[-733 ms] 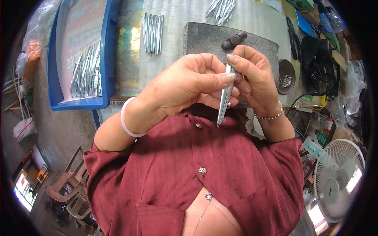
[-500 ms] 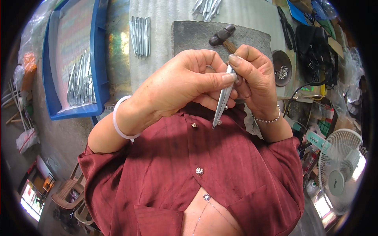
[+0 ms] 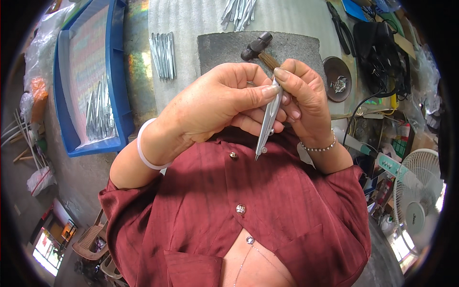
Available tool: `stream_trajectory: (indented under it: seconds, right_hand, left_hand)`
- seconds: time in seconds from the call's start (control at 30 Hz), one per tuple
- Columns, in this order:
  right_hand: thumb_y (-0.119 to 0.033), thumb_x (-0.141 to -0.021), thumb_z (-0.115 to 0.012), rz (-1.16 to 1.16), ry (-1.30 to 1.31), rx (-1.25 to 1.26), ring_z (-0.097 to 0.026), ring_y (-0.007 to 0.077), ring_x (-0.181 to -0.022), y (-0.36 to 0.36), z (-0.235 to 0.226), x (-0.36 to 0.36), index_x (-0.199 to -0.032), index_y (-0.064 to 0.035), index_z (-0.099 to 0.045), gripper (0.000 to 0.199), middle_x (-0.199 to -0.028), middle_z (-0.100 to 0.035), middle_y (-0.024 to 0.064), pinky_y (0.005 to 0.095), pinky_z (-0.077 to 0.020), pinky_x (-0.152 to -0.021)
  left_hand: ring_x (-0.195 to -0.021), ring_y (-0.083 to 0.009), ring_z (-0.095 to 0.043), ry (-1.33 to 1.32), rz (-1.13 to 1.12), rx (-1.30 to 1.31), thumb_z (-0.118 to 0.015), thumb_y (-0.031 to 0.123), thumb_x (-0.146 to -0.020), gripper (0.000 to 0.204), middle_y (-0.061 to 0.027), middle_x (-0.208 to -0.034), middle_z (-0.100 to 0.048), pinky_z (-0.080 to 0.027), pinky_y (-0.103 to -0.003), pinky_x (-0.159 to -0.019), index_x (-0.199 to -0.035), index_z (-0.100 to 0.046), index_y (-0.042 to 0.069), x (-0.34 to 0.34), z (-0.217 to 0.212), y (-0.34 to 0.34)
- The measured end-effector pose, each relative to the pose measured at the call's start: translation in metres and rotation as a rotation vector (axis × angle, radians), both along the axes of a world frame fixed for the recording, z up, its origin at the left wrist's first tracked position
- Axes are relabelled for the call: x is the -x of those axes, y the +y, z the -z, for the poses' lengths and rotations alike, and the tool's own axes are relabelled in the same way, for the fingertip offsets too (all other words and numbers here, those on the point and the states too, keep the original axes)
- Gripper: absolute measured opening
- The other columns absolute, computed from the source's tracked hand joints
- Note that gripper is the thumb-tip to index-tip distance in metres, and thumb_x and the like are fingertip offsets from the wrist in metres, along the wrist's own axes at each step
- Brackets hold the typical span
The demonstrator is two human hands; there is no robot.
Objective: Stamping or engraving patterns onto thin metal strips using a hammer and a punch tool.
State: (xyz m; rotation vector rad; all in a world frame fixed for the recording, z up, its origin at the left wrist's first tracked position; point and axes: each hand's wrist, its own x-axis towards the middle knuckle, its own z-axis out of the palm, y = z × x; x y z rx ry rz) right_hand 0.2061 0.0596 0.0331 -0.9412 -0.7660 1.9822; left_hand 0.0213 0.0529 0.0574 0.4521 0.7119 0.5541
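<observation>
In front of my chest, both hands hold a slim silvery drawing compass [image 3: 268,117] with its legs together. It hangs tilted, its pointed end down and small round screws on its side. My left hand [image 3: 229,93] is closed on it, thumb pressed along its upper part. The thumb and fingers of my right hand [image 3: 308,93] pinch its top end, which they mostly cover. Just beyond my hands, a hammer [image 3: 258,45] with a wooden handle lies on a dark stone slab [image 3: 215,50]. The near part of its handle is hidden behind my right hand.
Thin metal pieces [image 3: 163,55] lie stacked left of the slab, with another bunch [image 3: 238,14] beyond it. A blue tray [image 3: 125,91] at left holds more. On the right are a dark round dish [image 3: 331,91] of small metal parts, pliers [image 3: 341,28] and a fan [image 3: 417,191].
My head view has shifted slightly, so the bench things appear a little lower and further left. Both hands keep their hold on the compass, with hardly any movement.
</observation>
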Motion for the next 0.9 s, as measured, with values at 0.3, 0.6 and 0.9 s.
stream_trajectory:
  seconds: [0.3, 0.6, 0.9]
  right_hand:
    - [-0.015, -0.090, -0.059, 0.018, 0.046, 0.025, -0.039, 0.0011, -0.039, -0.004, -0.001, 0.003, -0.077, -0.0050, -0.054, 0.017, -0.061, -0.053, -0.0001, 0.0156, -0.0295, -0.034]
    - [-0.013, -0.092, -0.055, 0.113, 0.065, -0.032, -0.036, 0.0017, -0.039, -0.019, -0.011, 0.011, -0.079, -0.0048, -0.052, 0.016, -0.062, -0.053, 0.0018, 0.0163, -0.0293, -0.034]
    - [-0.013, -0.092, -0.055, 0.157, 0.073, -0.056, -0.037, 0.0020, -0.039, -0.018, -0.010, 0.013, -0.080, -0.0042, -0.051, 0.015, -0.062, -0.053, 0.0022, 0.0161, -0.0296, -0.034]
  left_hand:
    - [-0.079, -0.0239, -0.068, -0.014, 0.052, -0.029, -0.055, 0.017, -0.094, 0.019, -0.0173, -0.090, -0.065, -0.058, -0.030, -0.066, -0.095, -0.051, -0.002, 0.003, -0.003, 0.006]
    - [-0.060, -0.0104, -0.063, 0.166, 0.180, -0.250, -0.063, 0.018, -0.089, 0.019, -0.0081, -0.074, -0.066, -0.051, -0.019, -0.050, -0.087, -0.056, 0.000, 0.008, -0.011, 0.012]
    - [-0.054, -0.0077, -0.061, 0.270, 0.234, -0.338, -0.065, 0.020, -0.088, 0.022, -0.0058, -0.069, -0.064, -0.049, -0.018, -0.045, -0.083, -0.057, 0.000, 0.007, -0.019, 0.019]
